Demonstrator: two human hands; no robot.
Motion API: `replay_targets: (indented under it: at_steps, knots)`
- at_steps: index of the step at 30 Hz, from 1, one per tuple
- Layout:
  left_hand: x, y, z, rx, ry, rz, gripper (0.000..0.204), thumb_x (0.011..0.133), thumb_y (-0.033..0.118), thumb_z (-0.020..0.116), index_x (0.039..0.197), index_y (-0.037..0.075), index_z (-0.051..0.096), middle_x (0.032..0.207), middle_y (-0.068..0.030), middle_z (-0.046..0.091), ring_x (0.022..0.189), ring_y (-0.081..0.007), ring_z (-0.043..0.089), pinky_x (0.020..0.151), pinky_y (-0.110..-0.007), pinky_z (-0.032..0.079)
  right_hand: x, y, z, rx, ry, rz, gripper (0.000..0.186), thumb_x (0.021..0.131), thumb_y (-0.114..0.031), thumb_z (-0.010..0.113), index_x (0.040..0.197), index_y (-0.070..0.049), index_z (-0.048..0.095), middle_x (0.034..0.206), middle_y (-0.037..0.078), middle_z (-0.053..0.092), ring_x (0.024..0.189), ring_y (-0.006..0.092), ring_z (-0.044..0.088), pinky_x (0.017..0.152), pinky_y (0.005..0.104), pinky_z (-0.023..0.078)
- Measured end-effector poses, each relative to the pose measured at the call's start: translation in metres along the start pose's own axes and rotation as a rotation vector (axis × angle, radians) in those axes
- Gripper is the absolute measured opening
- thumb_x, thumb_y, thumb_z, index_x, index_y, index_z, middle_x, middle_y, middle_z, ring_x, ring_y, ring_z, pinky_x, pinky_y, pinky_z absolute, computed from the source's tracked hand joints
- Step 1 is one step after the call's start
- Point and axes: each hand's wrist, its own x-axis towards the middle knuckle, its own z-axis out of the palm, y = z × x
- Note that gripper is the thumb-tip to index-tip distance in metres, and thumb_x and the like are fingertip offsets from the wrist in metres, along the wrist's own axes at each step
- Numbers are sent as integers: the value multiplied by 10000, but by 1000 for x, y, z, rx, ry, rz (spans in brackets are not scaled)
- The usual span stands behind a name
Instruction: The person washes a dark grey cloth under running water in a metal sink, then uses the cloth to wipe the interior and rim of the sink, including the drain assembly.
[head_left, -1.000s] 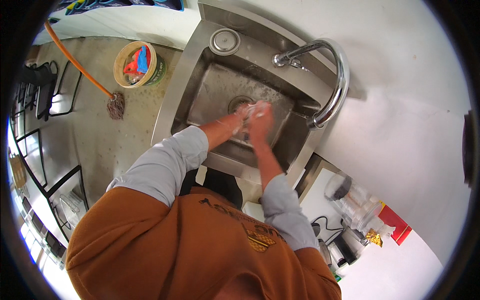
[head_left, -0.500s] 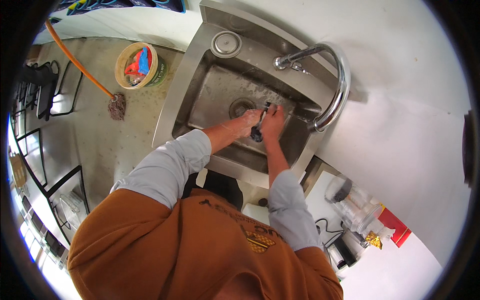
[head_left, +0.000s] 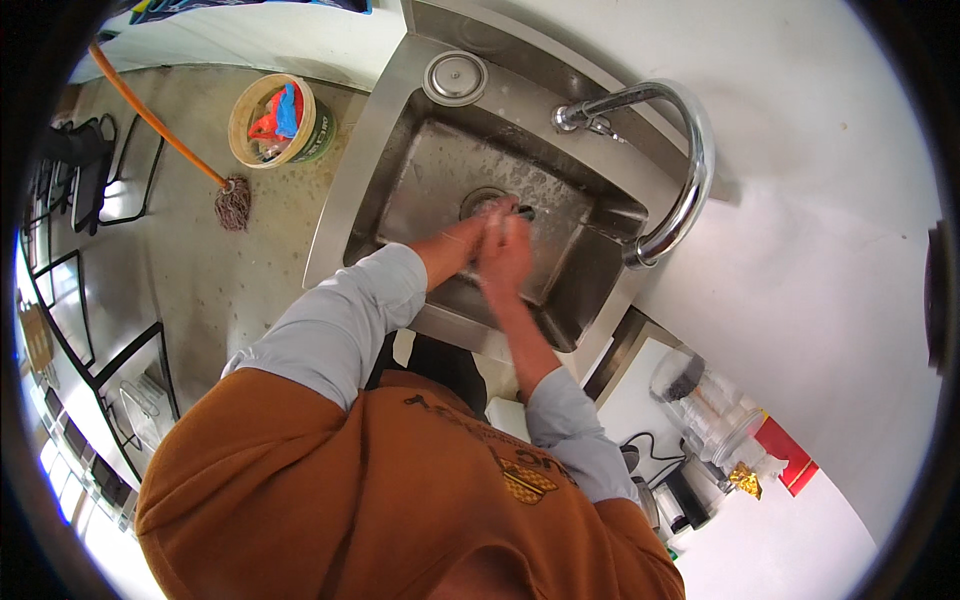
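Note:
My left hand point(head_left: 461, 243) and my right hand point(head_left: 505, 252) are pressed together over the steel sink point(head_left: 410, 190), close to its round drain point(head_left: 470, 203). Both are smeared by motion. A small black object point(head_left: 526, 212) pokes out past the fingers of my right hand, which is closed on it. Most of that object is hidden, so its kind does not show. The left fingers lie against the right hand and are mostly covered by it. Water drops and wet streaks spot the basin floor.
A curved chrome faucet point(head_left: 690, 150) arches over the sink's right side. A round steel lid point(head_left: 456, 78) sits on the back left rim. On the floor at left are a bucket point(head_left: 240, 125) with colored rags and a mop point(head_left: 232, 205). Clear jars point(head_left: 715, 415) lie on the right-hand counter.
Both hands have shifted left toward the drain and come closer together. The black object, plainer between them before, is now mostly covered by the hands.

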Motion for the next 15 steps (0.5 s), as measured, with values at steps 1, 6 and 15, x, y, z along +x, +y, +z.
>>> replay_targets:
  at_steps: [1, 6, 15]
  knots:
    - [5, 6, -3, 80, 13, -33, 334, 887, 386, 541, 978, 68, 591, 989, -86, 604, 867, -217, 567, 761, -393, 482, 5, 4, 0, -28, -4, 66, 237, 897, -246, 498, 874, -12, 523, 834, 204, 571, 756, 401, 543, 688, 450, 438]
    - [-53, 42, 50, 3, -2, -219, 471, 868, 493, 571, 1113, 90, 566, 1046, -85, 629, 965, -217, 598, 863, -390, 477, 77, 101, -2, 77, -27, 245, 241, 927, -294, 477, 988, -68, 537, 981, 134, 576, 850, 333, 569, 703, 435, 452]
    - [-14, 86, 19, 253, -88, 141, 454, 776, 301, 747, 1094, 41, 555, 1037, -69, 618, 990, -189, 579, 867, -367, 449, 36, 104, -34, 1169, -553, 776, 313, 875, -360, 581, 1039, -99, 529, 849, 50, 557, 771, 218, 556, 611, 364, 459]
